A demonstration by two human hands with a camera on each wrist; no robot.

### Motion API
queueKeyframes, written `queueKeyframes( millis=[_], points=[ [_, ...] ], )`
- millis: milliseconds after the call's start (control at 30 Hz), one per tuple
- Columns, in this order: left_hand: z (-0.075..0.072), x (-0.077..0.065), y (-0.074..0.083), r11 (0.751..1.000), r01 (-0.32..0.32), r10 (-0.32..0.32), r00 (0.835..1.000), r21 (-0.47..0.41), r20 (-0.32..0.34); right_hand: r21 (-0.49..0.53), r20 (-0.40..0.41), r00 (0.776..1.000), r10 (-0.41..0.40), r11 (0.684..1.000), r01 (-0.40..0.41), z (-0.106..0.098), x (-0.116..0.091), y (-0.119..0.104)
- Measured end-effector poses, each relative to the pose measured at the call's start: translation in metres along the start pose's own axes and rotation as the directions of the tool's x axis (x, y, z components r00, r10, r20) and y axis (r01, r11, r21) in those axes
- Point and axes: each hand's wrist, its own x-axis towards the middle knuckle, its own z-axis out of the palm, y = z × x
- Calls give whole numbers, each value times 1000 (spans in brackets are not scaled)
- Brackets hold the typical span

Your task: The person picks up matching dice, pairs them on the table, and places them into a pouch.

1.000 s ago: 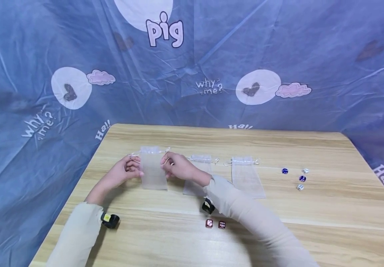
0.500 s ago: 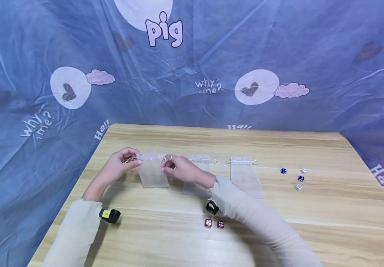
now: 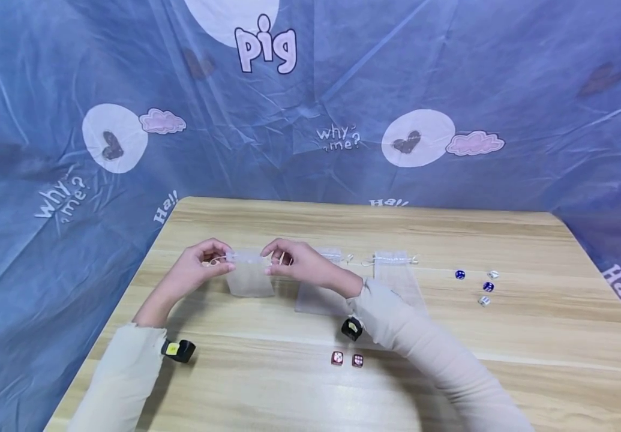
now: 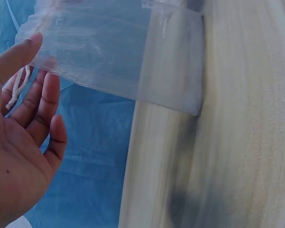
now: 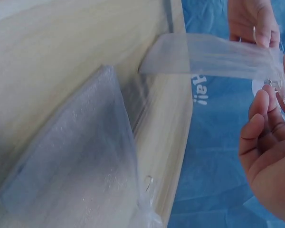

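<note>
A sheer white drawstring pouch (image 3: 251, 279) hangs between both hands at the left of the table, its mouth up and its bottom edge close over the wood. My left hand (image 3: 197, 267) pinches the top left corner; in the left wrist view the thumb (image 4: 31, 47) lies across the mesh and a white cord loops by the fingers. At the opposite corner, my right hand (image 3: 305, 264) holds the mouth by thumb and fingertips, partly hidden in the right wrist view. A second pouch (image 3: 315, 300) lies flat under the right forearm, partly covered.
A third pouch (image 3: 396, 279) lies farther right, its lower part behind the sleeve. Two red dice (image 3: 337, 358) sit near the front middle. Blue dice (image 3: 488, 287) and clear-white dice (image 3: 484, 301) are grouped at the right. A blue printed cloth (image 3: 310, 168) hangs behind the table.
The left hand has moved up from the pouch's side to its top corner. The right hand's fingers have spread and shifted at the other corner. The pouch has tilted and looks shorter in the head view.
</note>
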Motion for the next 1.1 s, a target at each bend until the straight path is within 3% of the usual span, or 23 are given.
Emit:
queueKeyframes(
  millis=[133, 300, 567, 800, 1100],
  points=[
    [2, -2, 0, 1000, -1, 1, 1000, -18, 11, -63, 7, 999, -48, 997, 48, 5, -2, -3],
    [2, -5, 2, 1000, -2, 2, 1000, -22, 14, -89, -20, 998, -56, 995, 54, 7, -4, -7],
    [5, -12, 7, 1000, -7, 7, 999, -3, 41, -78, -45, 996, -71, 995, 68, 7, -8, -8],
    [13, -16, 12, 996, -78, 76, 995, 35, 68, -56, -44, 996, -75, 996, 73, 8, -13, -5],
    [19, -25, 19, 995, -93, 90, 995, 42, 50, -61, -71, 996, -54, 997, 50, 7, -19, -3]
  ],
)
